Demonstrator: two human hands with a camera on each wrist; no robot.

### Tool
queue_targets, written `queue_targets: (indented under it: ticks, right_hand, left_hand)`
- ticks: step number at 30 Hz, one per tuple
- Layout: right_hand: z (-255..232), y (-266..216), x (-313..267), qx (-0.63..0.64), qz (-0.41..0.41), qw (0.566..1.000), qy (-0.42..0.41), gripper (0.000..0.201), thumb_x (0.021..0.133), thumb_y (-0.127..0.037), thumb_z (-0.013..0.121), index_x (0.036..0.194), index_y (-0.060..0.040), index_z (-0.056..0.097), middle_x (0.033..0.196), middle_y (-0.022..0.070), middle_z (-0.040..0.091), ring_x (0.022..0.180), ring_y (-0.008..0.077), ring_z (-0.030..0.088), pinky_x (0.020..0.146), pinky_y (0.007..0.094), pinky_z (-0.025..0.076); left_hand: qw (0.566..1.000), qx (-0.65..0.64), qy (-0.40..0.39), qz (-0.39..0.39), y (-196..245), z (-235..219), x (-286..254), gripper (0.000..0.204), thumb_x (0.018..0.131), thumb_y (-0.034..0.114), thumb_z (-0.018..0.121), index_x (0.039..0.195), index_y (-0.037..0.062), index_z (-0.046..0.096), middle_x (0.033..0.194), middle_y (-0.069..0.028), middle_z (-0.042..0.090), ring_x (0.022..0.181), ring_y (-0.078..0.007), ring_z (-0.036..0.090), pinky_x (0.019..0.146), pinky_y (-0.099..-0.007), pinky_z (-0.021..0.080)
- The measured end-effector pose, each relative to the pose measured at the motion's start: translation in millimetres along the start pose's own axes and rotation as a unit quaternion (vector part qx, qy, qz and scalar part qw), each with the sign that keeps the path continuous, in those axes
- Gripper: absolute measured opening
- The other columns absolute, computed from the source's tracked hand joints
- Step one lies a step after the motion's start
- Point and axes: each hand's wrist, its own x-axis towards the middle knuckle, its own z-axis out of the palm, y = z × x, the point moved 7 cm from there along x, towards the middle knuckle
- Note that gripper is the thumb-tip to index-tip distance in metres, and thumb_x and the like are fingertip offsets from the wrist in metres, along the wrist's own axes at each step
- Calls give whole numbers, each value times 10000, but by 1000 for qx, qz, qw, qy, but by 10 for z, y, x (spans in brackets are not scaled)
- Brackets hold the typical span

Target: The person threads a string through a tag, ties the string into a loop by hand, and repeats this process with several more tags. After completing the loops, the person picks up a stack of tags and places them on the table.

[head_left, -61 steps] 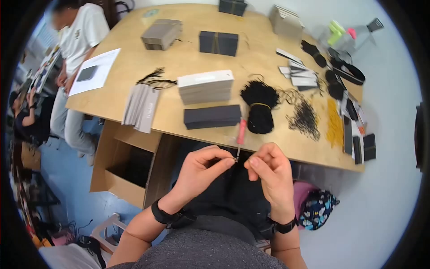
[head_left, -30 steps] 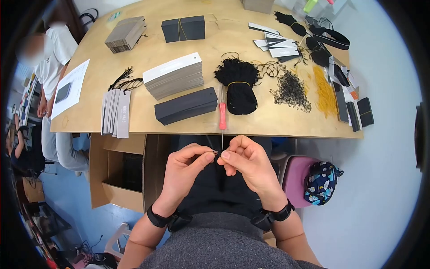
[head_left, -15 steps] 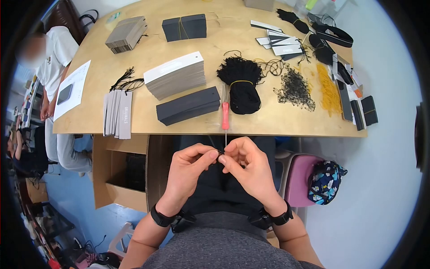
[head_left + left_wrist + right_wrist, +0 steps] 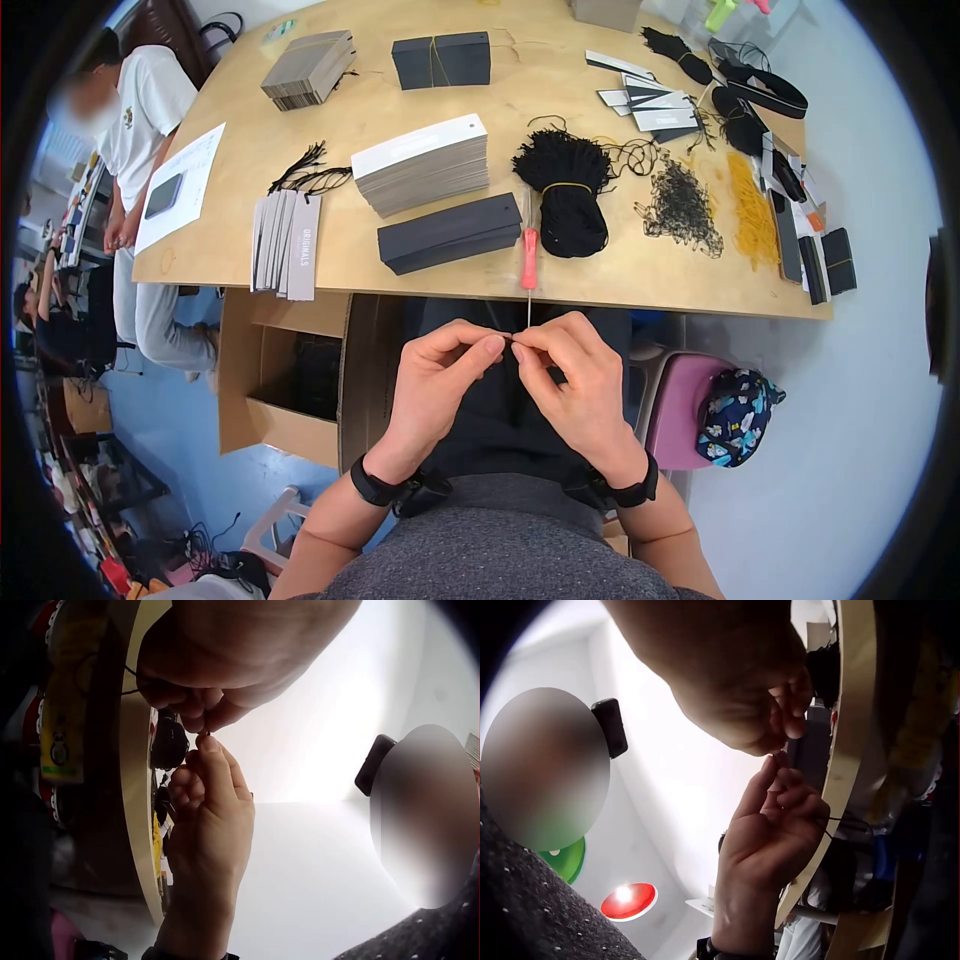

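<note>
Just beyond the table's front edge, over the person's lap, the left hand (image 4: 430,385) and right hand (image 4: 575,385) meet fingertip to fingertip. Thumb and forefinger of the left hand pinch a thin black cord (image 4: 129,684), whose loop trails out from behind that hand. The right hand's thumb and forefinger pinch a tiny dark bit at the same spot; I cannot tell whether it is the cord's end. A red-handled tool (image 4: 529,260) lies on the table, its thin metal shaft jutting past the edge towards the fingers.
On the table (image 4: 330,220) are a dark card stack (image 4: 450,235), a grey card stack (image 4: 425,170), tags with cords (image 4: 285,245), a black cord bundle (image 4: 570,200), small black loops (image 4: 680,210) and yellow bands (image 4: 752,215). An open carton (image 4: 290,435) stands below. Another person sits left.
Two seconds ago the hands were apart; they have come together, fingertips touching. The right-hand fingers have shifted their pinch. The head view has swung about, shifting the table in frame.
</note>
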Motion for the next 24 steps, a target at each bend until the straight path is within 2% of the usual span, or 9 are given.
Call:
queue_targets:
  ticks: [10,12,13,16,17,19,20,22,24]
  right_hand:
    - [-190,4,118,-49,-55,997,-1,177,746,-15,750,882,-53,643,806,70,573,676,252,602,591,347,492]
    - [-157,-96,103,-136,-144,980,7,167,755,-37,744,880,-61,635,792,71,557,670,247,589,596,343,482]
    - [-138,-118,93,-135,-144,980,7,167,755,-37,744,880,-61,635,792,71,557,670,247,589,596,343,482]
    - [-31,-194,33,-124,-156,979,-44,156,765,-55,739,870,-70,625,776,69,539,664,243,577,596,341,473]
    - [-43,-167,30,-98,-130,986,-46,143,777,-56,731,867,-66,620,769,72,532,659,248,574,590,342,471]
    - [-93,-141,32,-74,-102,991,-46,131,789,-58,722,864,-61,615,763,74,524,654,254,572,583,344,469]
    - [-101,-77,44,-37,-47,995,-76,113,812,-64,710,869,-53,613,766,76,528,648,247,572,580,337,466]
    - [-91,-5,31,2,7,994,-106,99,835,-71,699,874,-44,612,769,79,532,642,240,572,576,331,464]
    - [-51,108,6,61,96,985,-133,93,878,-87,675,885,-26,605,781,82,546,624,209,573,569,314,460]
  left_hand:
    - [988,-71,-69,-114,-171,-41,-68,165,927,90,687,1062,-4,698,897,-48,677,770,-77,569,664,-213,423]
    - [920,-327,-117,-180,-178,82,-103,173,932,79,679,1084,0,700,905,-59,676,794,-93,580,669,-212,429]
    - [920,-327,-116,-179,-171,88,-95,173,932,79,679,1084,0,700,905,-59,676,794,-93,580,669,-212,429]
    - [948,-275,-82,-138,-131,100,-27,175,908,36,690,1072,-15,717,903,-65,674,820,-112,590,699,-222,448]
    - [995,-73,-59,-36,-3,63,11,171,888,17,701,1053,-19,727,896,-62,673,821,-117,595,709,-228,459]
    - [972,198,-34,119,221,93,-4,184,818,-27,743,1002,-14,751,868,-54,668,781,-119,605,681,-234,481]
    - [972,199,-36,118,212,93,-2,184,818,-27,743,1002,-14,751,868,-54,668,781,-119,605,681,-234,481]
    - [890,359,-55,275,355,199,-89,214,793,-18,768,1002,25,762,856,-52,665,742,-112,608,622,-229,476]
    - [874,376,-53,302,376,209,-81,216,784,-17,774,994,32,764,855,-53,665,729,-111,607,602,-233,473]
